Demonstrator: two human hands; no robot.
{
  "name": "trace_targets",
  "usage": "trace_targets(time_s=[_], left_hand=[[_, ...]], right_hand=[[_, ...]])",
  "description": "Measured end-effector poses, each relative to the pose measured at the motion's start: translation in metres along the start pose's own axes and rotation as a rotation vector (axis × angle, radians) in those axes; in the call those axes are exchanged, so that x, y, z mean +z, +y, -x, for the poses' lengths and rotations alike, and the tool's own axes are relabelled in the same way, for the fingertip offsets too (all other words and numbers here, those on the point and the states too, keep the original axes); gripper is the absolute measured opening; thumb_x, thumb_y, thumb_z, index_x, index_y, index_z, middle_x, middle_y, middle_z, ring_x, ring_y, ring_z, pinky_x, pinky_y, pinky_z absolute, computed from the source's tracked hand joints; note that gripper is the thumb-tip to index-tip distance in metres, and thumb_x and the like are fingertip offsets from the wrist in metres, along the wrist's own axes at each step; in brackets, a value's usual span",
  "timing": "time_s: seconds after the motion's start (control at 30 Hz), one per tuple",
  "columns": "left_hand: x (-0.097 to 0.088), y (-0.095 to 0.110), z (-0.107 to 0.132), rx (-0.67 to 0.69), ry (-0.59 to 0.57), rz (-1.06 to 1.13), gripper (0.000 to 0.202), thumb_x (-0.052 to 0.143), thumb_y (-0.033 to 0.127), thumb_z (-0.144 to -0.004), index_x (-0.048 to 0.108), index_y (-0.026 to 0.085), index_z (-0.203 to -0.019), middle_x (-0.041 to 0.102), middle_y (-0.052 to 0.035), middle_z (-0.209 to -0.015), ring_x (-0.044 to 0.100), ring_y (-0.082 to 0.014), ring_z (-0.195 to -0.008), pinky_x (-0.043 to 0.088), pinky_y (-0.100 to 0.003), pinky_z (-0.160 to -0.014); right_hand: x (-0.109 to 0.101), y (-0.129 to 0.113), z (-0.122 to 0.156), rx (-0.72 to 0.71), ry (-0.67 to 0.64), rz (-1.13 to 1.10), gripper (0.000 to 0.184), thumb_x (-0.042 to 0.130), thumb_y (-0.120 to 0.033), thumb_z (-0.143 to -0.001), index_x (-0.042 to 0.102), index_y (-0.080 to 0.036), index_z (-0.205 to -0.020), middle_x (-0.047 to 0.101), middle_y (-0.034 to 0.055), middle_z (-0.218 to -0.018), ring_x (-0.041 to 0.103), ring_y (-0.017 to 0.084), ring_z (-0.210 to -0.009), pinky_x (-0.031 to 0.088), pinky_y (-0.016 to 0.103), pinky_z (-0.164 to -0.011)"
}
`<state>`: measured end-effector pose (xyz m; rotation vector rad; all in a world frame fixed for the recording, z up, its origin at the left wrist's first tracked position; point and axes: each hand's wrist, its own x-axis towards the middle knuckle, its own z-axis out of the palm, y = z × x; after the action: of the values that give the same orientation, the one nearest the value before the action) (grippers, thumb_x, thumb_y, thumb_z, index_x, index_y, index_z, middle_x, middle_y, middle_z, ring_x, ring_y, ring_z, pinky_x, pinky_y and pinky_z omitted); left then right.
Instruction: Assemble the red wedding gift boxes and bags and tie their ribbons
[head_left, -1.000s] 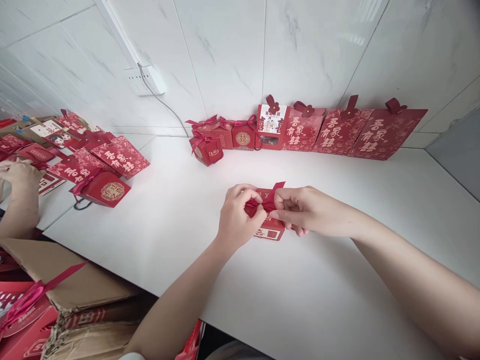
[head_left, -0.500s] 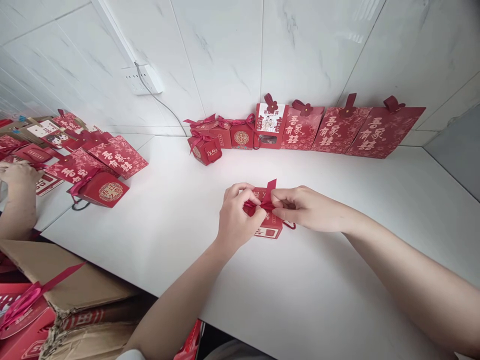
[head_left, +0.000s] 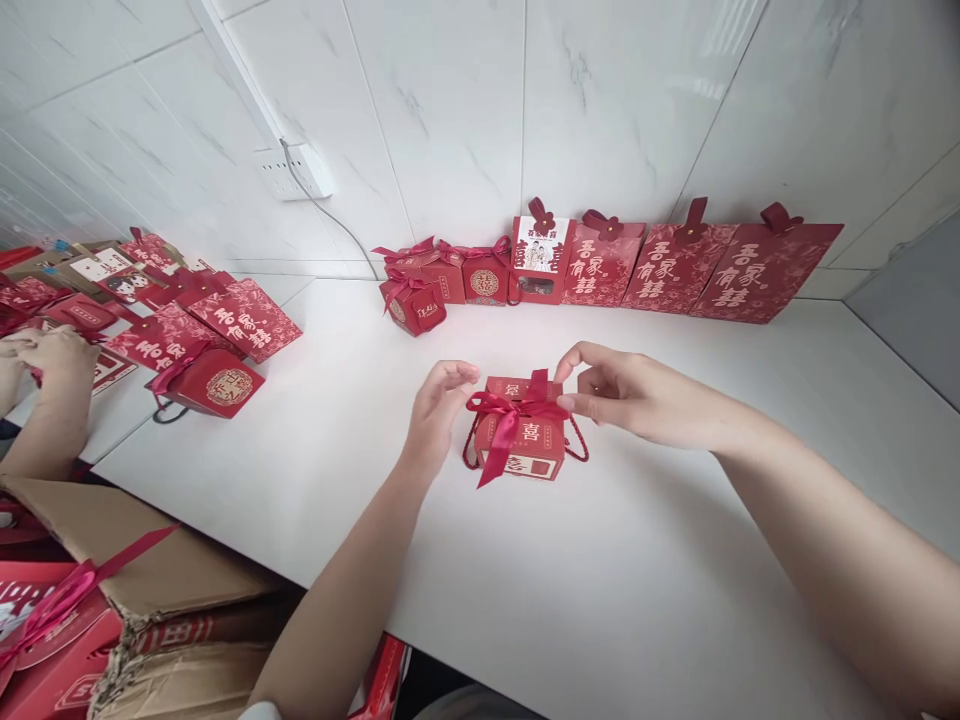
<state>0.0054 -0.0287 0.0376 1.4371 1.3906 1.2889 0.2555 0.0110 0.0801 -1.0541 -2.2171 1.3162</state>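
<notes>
A small red gift box (head_left: 531, 432) with gold and white printing sits on the white table in front of me. A shiny red ribbon (head_left: 517, 408) is tied in a bow over its top, one tail hanging down the front. Twisted red cord handles (head_left: 579, 440) stick out at both sides. Just left of the bow is my left hand (head_left: 441, 408), its fingers loosely bent and holding nothing. On the other side my right hand (head_left: 626, 395) has thumb and forefinger apart, the thumb tip close to the bow's right loop; whether it touches is unclear.
Red paper gift bags (head_left: 679, 270) and ribboned boxes (head_left: 420, 290) line the tiled wall. More bags (head_left: 247, 318) and a box (head_left: 217, 382) stand at the left, near another person's hands (head_left: 56, 355). A cardboard carton (head_left: 142, 560) of red packages is at the lower left.
Both hands have let go of the ribbon and drawn apart, the left hand leftward and the right hand slightly up and right. The finished-looking bow now shows on the box.
</notes>
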Motion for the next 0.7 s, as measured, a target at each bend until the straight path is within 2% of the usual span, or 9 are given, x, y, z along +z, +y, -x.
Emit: trace_targets(time_s=[0.07, 0.2, 0.4, 0.53, 0.6, 0.7], left_hand=[[-0.01, 0.002, -0.004, -0.051, -0.006, -0.044, 0.021, 0.052, 0.038, -0.087, 0.06, 0.019, -0.085, 0.062, -0.0031, -0.094, 0.057, -0.0173, -0.095, 0.045, -0.028, -0.084], [-0.016, 0.007, -0.004, -0.118, -0.158, -0.093, 0.038, 0.053, 0.053, -0.088, 0.06, 0.018, -0.075, 0.06, -0.0013, -0.082, 0.053, -0.0148, -0.083, 0.041, -0.026, -0.079], [-0.02, 0.015, -0.001, -0.235, -0.267, -0.069, 0.034, 0.061, 0.052, -0.085, 0.063, 0.02, -0.078, 0.064, -0.0004, -0.083, 0.054, -0.0146, -0.081, 0.041, -0.027, -0.078], [-0.028, 0.014, -0.003, -0.263, -0.321, -0.065, 0.032, 0.065, 0.051, -0.082, 0.067, 0.019, -0.078, 0.065, -0.0018, -0.085, 0.056, -0.0176, -0.089, 0.04, -0.03, -0.083], [-0.031, 0.011, -0.004, -0.275, -0.332, -0.068, 0.033, 0.067, 0.052, -0.08, 0.071, 0.02, -0.08, 0.064, -0.0032, -0.085, 0.054, -0.018, -0.087, 0.039, -0.03, -0.079], [-0.032, 0.006, -0.005, -0.293, -0.293, -0.05, 0.039, 0.064, 0.057, -0.08, 0.072, 0.019, -0.078, 0.058, -0.0034, -0.077, 0.046, -0.0145, -0.074, 0.033, -0.028, -0.067]], right_hand=[[-0.007, -0.003, 0.004, 0.017, 0.026, 0.083, 0.027, 0.055, -0.048, -0.092, 0.055, -0.024, -0.103, 0.056, -0.0025, -0.068, 0.044, 0.013, -0.058, 0.034, 0.025, -0.054], [-0.011, -0.006, 0.008, 0.026, -0.019, 0.202, 0.03, 0.052, -0.053, -0.093, 0.059, -0.024, -0.095, 0.055, -0.0019, -0.067, 0.044, 0.013, -0.057, 0.034, 0.025, -0.053], [-0.003, -0.005, 0.003, 0.027, -0.055, 0.242, 0.031, 0.054, -0.053, -0.091, 0.057, -0.023, -0.081, 0.054, -0.0029, -0.065, 0.043, 0.013, -0.055, 0.032, 0.025, -0.051], [0.0, -0.003, 0.0, -0.007, -0.081, 0.238, 0.032, 0.047, -0.048, -0.096, 0.06, -0.024, -0.078, 0.052, -0.0026, -0.064, 0.036, 0.012, -0.053, 0.029, 0.026, -0.051], [0.001, -0.002, 0.0, -0.014, -0.087, 0.232, 0.033, 0.045, -0.047, -0.097, 0.061, -0.024, -0.079, 0.051, -0.0024, -0.065, 0.035, 0.012, -0.053, 0.029, 0.026, -0.051], [0.002, -0.001, 0.0, -0.004, -0.09, 0.24, 0.035, 0.045, -0.048, -0.097, 0.06, -0.024, -0.078, 0.051, -0.0024, -0.064, 0.035, 0.012, -0.052, 0.028, 0.026, -0.05]])
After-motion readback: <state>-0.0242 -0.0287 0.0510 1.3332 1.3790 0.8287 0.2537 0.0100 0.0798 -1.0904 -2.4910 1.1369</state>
